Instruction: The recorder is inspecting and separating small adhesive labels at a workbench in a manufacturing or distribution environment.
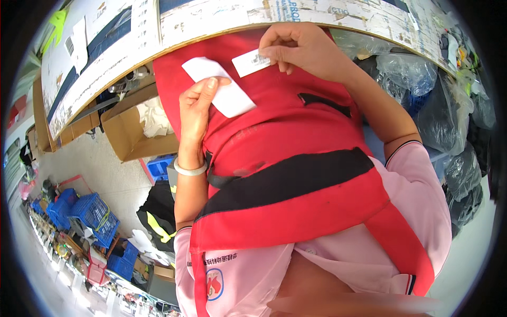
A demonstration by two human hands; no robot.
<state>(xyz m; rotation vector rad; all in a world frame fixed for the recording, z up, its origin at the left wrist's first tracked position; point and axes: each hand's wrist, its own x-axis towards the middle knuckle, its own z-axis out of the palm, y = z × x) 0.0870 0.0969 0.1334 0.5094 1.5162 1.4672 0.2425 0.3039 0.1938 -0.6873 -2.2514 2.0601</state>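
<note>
My left hand [196, 108] is closed on a white folded slip of paper [232, 100], with the thumb lying over it. A small white label [248, 64] with a dark printed patch sits pinched between the thumb and fingers of my right hand [303, 50]. The label is just to the right of the slip's upper part, a narrow gap apart. Both hands are over the lap of my red apron [285, 111], close to the edge of the worktable [211, 21].
An open cardboard box [124, 137] with white material inside stands left below the table. Several clear and dark plastic bags [441, 113] crowd the right side. Blue crates [97, 216] stand on the floor at left. A paper strip [79, 45] lies on the tabletop.
</note>
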